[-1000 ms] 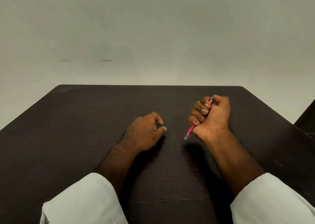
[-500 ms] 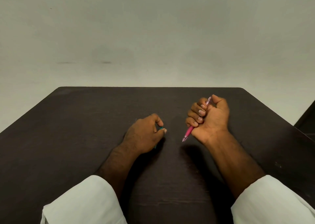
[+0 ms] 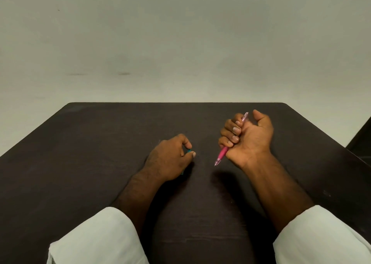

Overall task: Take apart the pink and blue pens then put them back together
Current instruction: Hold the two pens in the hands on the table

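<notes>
My right hand [image 3: 249, 137] is raised a little over the dark table [image 3: 100, 143], fingers curled around the pink pen [image 3: 222, 154]. The pen's tip points down and left, and its pale clicker end sticks out above my fingers; my thumb stands clear of it. My left hand [image 3: 168, 159] rests on the table to the left, closed over the blue pen [image 3: 188, 151]. Only a small teal bit of that pen shows between thumb and forefinger, with another sliver under the palm.
The table's far edge [image 3: 176, 103] meets a plain pale wall. A dark object [image 3: 361, 139] stands past the table's right edge. White sleeves cover both forearms near the bottom of the view.
My right thumb has lifted off the pink pen's clicker end, and more of that end now shows. My left hand has stayed in place.
</notes>
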